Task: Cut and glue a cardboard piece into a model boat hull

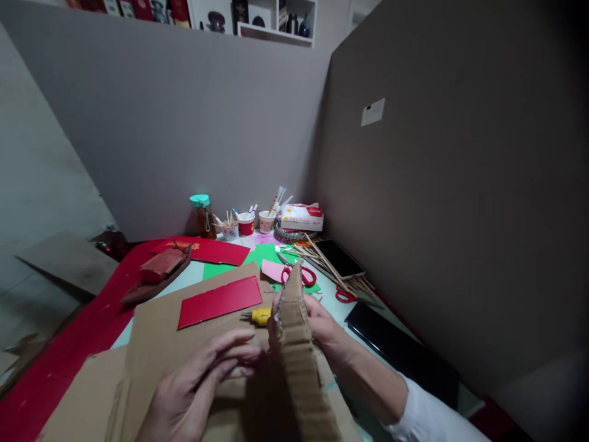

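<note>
My right hand (324, 322) grips a curved cardboard piece (297, 344) whose ribbed edge faces me. The piece rises to a narrow tip, and part of the hand is hidden behind it. To its left, my left hand (207, 374) is held with fingers loosely stretched toward the piece, and nothing shows in it. Under the hands lies a flat cardboard sheet (156, 350) with a red card strip (219, 302) on top. A yellow-handled pointed tool (261, 316) rests on the sheet, partly behind the cardboard. Red-handled scissors (309, 277) lie just past the tip.
Behind are a bottle with a turquoise lid (202, 215), paper cups (246, 224) and a tissue pack (301, 218). Wooden sticks (329, 264), a tablet (340, 258) and a black flat object (391, 344) lie right. A brown boat-shaped model (161, 270) stands left. Grey panels (230, 123) enclose the table.
</note>
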{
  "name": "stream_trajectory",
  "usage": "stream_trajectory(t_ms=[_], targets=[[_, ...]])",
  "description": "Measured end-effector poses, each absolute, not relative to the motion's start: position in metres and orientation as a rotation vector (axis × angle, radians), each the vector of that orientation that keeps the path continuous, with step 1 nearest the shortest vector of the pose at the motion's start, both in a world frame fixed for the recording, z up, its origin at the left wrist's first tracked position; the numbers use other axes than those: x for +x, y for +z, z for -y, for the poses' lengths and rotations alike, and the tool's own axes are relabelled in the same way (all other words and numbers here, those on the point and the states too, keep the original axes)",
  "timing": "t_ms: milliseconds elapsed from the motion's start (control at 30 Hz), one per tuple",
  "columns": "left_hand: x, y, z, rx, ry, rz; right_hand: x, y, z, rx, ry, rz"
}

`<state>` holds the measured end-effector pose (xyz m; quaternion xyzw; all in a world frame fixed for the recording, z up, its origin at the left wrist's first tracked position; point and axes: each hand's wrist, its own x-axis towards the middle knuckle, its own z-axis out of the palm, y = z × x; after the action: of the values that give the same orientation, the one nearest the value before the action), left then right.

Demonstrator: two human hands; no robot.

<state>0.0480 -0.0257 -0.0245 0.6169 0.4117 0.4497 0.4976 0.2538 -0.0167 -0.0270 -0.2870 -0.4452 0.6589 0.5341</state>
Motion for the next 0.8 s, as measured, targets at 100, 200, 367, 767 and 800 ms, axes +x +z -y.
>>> stream_trajectory(t_ms=[100, 200, 367, 767, 800], targets=[[0.045, -0.020, 0.024, 1.406, 1.169, -0.880, 0.255, -0.021, 0.023, -0.759, 1.505, 1.136], [0.044, -0.013, 0.024, 1.293, 1.224, -0.860, 0.255, -0.015, 0.028, -0.854, 1.344, 1.277], [0.051, -0.013, 0.023, 1.475, 1.158, -0.918, 0.248, -0.012, 0.031, -0.974, 0.959, 1.479], [0.068, -0.010, 0.022, 1.836, 1.340, -1.181, 0.227, -0.019, 0.045, -1.038, 0.388, 1.720], [0.068, -0.009, 0.023, 1.867, 1.362, -1.188, 0.227, -0.019, 0.045, -1.042, 0.357, 1.723]])
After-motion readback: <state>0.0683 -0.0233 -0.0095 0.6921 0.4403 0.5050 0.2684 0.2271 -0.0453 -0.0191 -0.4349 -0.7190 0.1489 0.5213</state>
